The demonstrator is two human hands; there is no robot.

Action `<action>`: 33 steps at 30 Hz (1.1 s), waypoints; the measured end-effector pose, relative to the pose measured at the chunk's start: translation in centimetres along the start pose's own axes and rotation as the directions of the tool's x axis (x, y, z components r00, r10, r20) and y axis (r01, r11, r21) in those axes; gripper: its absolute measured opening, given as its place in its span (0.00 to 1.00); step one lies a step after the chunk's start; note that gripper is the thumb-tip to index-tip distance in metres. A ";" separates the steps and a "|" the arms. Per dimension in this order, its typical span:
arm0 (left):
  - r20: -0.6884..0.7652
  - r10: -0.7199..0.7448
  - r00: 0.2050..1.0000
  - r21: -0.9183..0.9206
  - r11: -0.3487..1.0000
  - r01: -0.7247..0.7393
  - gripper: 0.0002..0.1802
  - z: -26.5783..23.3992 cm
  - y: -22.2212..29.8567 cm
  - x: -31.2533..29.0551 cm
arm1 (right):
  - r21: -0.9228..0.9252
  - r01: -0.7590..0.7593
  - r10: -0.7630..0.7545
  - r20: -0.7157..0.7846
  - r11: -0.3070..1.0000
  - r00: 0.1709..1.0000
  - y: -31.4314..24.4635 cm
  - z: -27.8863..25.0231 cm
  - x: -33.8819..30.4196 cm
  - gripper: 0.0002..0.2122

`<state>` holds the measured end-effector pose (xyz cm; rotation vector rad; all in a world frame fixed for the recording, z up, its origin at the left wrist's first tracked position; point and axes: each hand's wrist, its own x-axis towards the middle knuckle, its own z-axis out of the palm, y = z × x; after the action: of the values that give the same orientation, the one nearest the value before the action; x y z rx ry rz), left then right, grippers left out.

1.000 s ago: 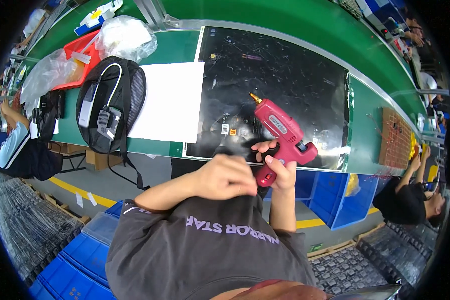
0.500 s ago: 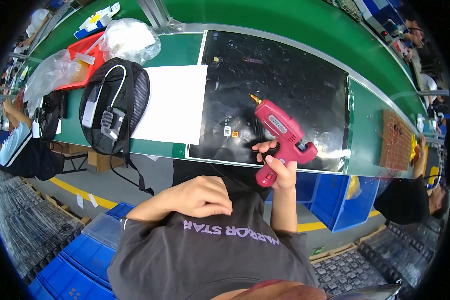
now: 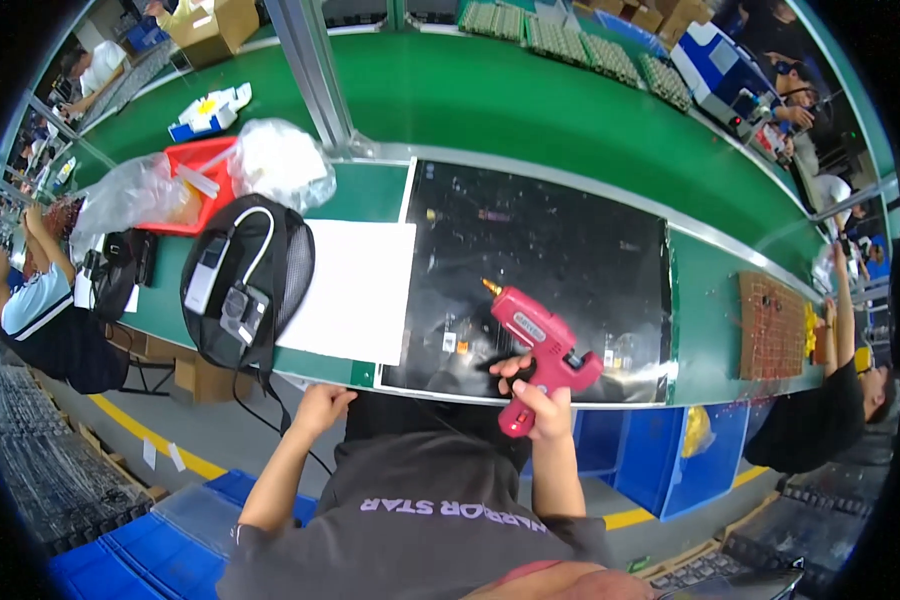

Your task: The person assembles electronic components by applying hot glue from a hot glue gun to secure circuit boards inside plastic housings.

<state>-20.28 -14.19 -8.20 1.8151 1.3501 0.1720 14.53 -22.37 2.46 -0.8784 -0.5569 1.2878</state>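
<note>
My right hand (image 3: 542, 405) is wrapped round the handle of a red hot glue gun (image 3: 542, 335). The gun is raised over the near edge of a black mat (image 3: 570, 255), its brass nozzle pointing away and to the left. My left hand (image 3: 322, 408) is at the bench's front edge, just below a white sheet (image 3: 360, 290). Its fingers are curled in and the thumb is pressed to them; nothing shows in it. Left of the sheet lies a black mesh bag (image 3: 295, 270) with a grey power bank (image 3: 205, 275), a white cable and a small boxy device (image 3: 242, 315) on it.
A red bin (image 3: 213, 155) with clear plastic bags (image 3: 285, 165) stands at the back left. A metal post (image 3: 315, 80) rises behind it. On the right lies a brown grid board (image 3: 770, 325), near a co-worker in black. Blue crates (image 3: 650, 460) stand below the bench.
My left hand has moved from before my chest out to the bench edge. The view has tilted up, showing more of the far bench. My right hand still holds the glue gun.
</note>
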 end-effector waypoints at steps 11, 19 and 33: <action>0.199 -0.087 0.976 0.532 0.846 -0.033 0.10 6.1 -17.3 6.0 | -0.035 -0.017 0.018 0.009 0.999 1.000 0.0 -0.1 0.4 0.14; 0.437 -0.263 0.860 0.719 0.677 -0.158 0.19 9.9 -22.3 7.6 | -0.125 0.029 -0.022 0.057 0.992 0.998 -0.7 0.1 0.2 0.13; 0.263 -0.421 0.868 0.252 0.898 0.359 0.25 10.0 -16.0 5.7 | -0.100 0.027 -0.018 0.089 0.995 0.996 -0.9 0.0 0.7 0.13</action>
<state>-23.99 -13.83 -27.56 1.5935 1.5084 -0.4654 15.23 -21.74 3.14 -0.8994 -0.7047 1.2912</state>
